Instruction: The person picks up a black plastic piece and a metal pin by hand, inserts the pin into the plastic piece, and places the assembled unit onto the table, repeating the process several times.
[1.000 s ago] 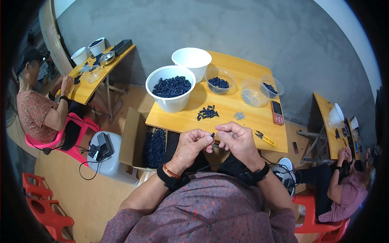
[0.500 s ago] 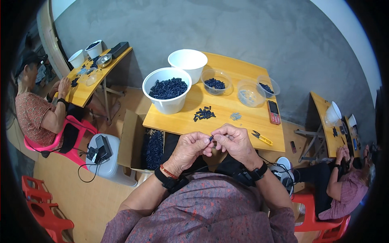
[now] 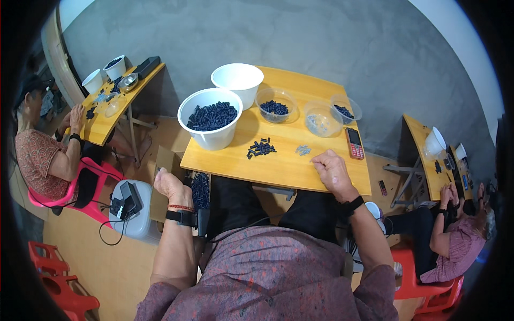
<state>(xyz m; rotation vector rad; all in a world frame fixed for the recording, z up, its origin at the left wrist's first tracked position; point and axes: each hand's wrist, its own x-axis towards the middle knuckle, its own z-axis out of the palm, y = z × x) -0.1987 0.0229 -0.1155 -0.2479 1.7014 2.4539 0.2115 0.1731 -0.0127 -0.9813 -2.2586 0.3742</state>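
My left hand [image 3: 171,184] is out to the left, above the open cardboard box [image 3: 160,198] beside the table. Its fingers are curled in, and a tiny dark bit shows by the fingertips, too small to make out. My right hand [image 3: 333,170] is closed with bent fingers over the table's near right part. What it may hold is hidden under it. Just left of the right hand is a small pile of pale grey pieces [image 3: 303,150]. Farther left lies a loose pile of short black tubular pieces [image 3: 261,148]. More dark pieces [image 3: 201,190] fill the box.
On the table [image 3: 230,163] stand a white tub [image 3: 214,138] full of black pieces, another white tub [image 3: 237,80], several clear bowls [image 3: 324,131] and a red phone [image 3: 354,143]. A grey-white stool [image 3: 136,222] with black devices is at left. People sit at side tables.
My hands were together over the table's near edge around a small dark piece. They have parted, left toward the box, right to the table, where it covers the spot of the yellow snips.
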